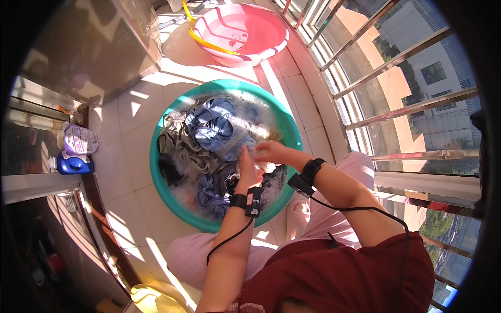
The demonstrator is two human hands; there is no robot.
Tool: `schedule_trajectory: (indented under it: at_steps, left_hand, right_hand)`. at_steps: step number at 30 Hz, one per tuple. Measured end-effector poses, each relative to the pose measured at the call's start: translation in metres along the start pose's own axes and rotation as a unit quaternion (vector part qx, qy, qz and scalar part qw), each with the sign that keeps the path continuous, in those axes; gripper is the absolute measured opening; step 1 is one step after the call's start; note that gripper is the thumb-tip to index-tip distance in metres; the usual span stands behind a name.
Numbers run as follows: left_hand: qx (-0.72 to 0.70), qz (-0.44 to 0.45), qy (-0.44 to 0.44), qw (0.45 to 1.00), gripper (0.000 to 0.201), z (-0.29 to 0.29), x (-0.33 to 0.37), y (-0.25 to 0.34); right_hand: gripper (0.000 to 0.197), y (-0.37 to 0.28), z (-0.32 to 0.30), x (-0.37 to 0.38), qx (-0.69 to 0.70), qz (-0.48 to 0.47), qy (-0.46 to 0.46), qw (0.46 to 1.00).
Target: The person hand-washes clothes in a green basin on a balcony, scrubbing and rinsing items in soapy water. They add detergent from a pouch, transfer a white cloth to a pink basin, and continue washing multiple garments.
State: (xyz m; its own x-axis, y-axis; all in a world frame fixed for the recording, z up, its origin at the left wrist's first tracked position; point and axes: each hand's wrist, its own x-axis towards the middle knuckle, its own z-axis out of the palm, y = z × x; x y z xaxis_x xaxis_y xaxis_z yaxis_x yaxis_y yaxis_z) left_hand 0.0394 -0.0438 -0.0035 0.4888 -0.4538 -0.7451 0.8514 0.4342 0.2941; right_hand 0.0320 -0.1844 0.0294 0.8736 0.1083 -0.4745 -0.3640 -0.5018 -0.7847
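Note:
A round teal basin [158, 182] holds soapy water and a heap of wet laundry. Over its right-hand part, my left hand [249, 171] and my right hand [272, 152] come together, fingertips nearly meeting. The right fingers are curled in a pinch, and the left hand is partly closed with a finger pointing up. Pale wet cloth seems to lie between and under them, but what they grip is too small to make out. Just beyond the fingers is a light blue garment [211, 122]. Grey-beige cloth [180, 146] and darker blue cloth [209, 195] lie farther left and nearer me.
A pink basin [279, 39] with a yellow hose [201, 40] stands beyond the teal one. Left are a blue bottle [75, 164] and a purple-and-white package [81, 140]. Window railings [412, 112] run along the right. A yellow object [156, 297] sits at lower left.

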Motion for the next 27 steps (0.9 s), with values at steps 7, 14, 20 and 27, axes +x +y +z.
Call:
schedule_trajectory:
  at_steps: [7, 14, 20, 27]
  left_hand:
    - [-0.132, 0.027, -0.246, 0.96, 0.036, -0.028, 0.042, -0.01]
    - [-0.024, 0.116, 0.025, 0.993, 0.023, 0.009, 0.012, 0.003]
    - [0.045, 0.107, 0.062, 0.991, 0.053, 0.011, -0.009, 0.031]
    - [0.097, 0.091, 0.26, 0.956, 0.047, 0.022, -0.013, -0.001]
  right_hand:
    - [0.034, -0.072, 0.012, -0.048, -0.079, -0.133, 0.167, 0.974]
    - [0.033, -0.031, -0.011, -0.002, -0.121, -0.02, 0.184, 0.975]
    - [0.043, 0.023, 0.005, 0.001, -0.201, -0.032, 0.293, 0.934]
    - [0.045, 0.051, 0.023, 0.026, -0.212, 0.031, 0.101, 0.971]
